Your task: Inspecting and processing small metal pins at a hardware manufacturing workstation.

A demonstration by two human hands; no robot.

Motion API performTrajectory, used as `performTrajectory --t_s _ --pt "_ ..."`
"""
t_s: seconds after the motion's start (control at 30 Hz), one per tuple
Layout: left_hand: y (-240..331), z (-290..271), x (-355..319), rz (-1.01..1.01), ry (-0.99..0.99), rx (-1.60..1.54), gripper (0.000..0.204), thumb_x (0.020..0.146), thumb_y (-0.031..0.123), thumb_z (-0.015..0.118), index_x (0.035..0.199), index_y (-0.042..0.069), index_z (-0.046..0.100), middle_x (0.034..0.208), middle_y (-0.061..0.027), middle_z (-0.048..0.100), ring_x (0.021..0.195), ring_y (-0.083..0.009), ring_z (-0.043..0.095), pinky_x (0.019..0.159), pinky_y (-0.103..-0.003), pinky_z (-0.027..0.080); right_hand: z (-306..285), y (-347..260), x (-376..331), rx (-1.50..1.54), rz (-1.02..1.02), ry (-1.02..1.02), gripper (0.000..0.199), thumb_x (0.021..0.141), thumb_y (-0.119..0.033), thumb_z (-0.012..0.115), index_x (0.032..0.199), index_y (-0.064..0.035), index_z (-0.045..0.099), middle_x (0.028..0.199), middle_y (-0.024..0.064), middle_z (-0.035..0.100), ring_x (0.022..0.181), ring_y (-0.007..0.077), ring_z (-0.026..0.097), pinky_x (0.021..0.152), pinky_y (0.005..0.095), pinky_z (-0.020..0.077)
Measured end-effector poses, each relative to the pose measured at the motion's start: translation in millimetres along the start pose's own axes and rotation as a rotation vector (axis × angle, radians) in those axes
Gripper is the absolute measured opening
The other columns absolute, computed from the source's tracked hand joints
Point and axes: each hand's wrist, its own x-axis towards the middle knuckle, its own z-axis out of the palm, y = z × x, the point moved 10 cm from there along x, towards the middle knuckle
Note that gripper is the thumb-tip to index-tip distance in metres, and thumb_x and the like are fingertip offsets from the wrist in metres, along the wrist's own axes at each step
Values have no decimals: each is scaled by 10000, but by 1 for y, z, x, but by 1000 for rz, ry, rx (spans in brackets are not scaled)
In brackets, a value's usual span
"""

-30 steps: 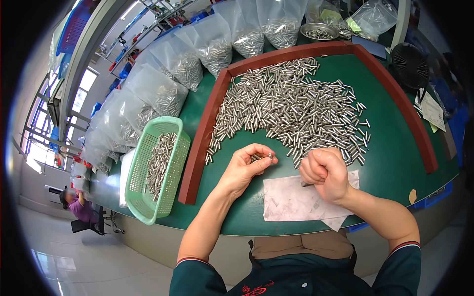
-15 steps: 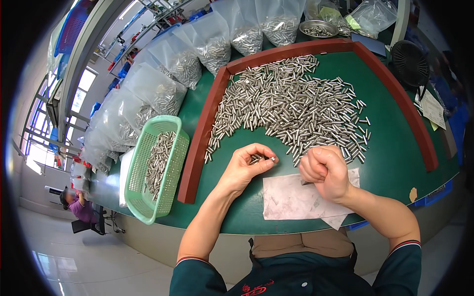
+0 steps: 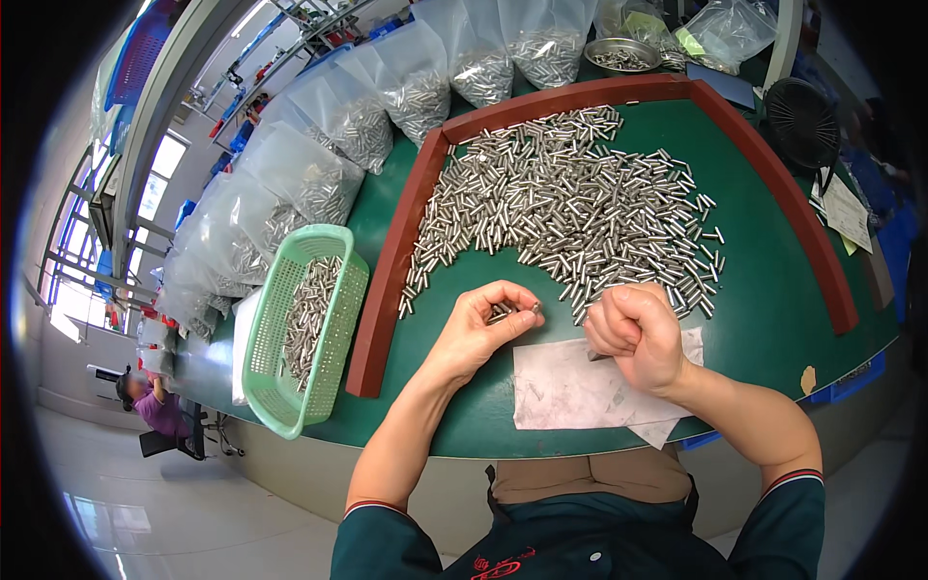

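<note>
My left hand (image 3: 472, 338) is closed around a few short metal pins (image 3: 500, 312), and the end of one pin shows between thumb and forefinger. To its right, over a stained white cloth (image 3: 556, 391), my right hand (image 3: 640, 338) is curled into a fist. A small dark bit shows under its fingers, too hidden to name. Beyond both hands, a large pile of shiny cylindrical metal pins (image 3: 551, 198) spreads over the green tabletop (image 3: 464, 406).
Dark red rails (image 3: 391, 290) border the pile on three sides. A light green basket (image 3: 311, 418) holding pins stands at left. Clear plastic bags (image 3: 416, 97) of pins line the back. A metal bowl (image 3: 623, 56) and black fan (image 3: 802, 124) are at far right. A person (image 3: 159, 406) sits far left.
The pin end at my left fingertips has tilted slightly. My right fist stays in the same place.
</note>
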Motion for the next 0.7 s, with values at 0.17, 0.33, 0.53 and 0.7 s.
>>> performTrajectory --t_s 0.17,0.33,0.53,0.7 --pt "1 31 -11 10 -72 317 64 756 57 586 767 2 556 586 45 455 525 -19 386 478 -184 329 -5 -8 4 -28 -70 19 398 826 -179 347 445 -108 258 385 -3 245 360 92 169 377 259 160" --pt "14 51 -17 238 -31 781 72 691 36 624 713 -9 573 447 9 343 416 -66 326 397 -239 297 -5 -6 5 -16 -60 28 398 826 -187 360 449 -106 264 394 -3 255 365 88 174 375 254 160" --pt "14 48 -17 221 24 809 64 682 56 623 685 16 573 431 -61 408 369 -184 403 397 -304 339 -6 -2 2 -35 -59 49 400 831 -189 373 456 -98 269 406 -4 261 380 87 201 386 247 170" --pt "12 46 -18 193 43 805 73 675 43 639 685 6 577 434 -56 415 366 -154 381 395 -284 334 -7 2 0 -28 -50 63 403 832 -186 372 454 -98 263 406 -10 254 384 87 204 390 246 173"
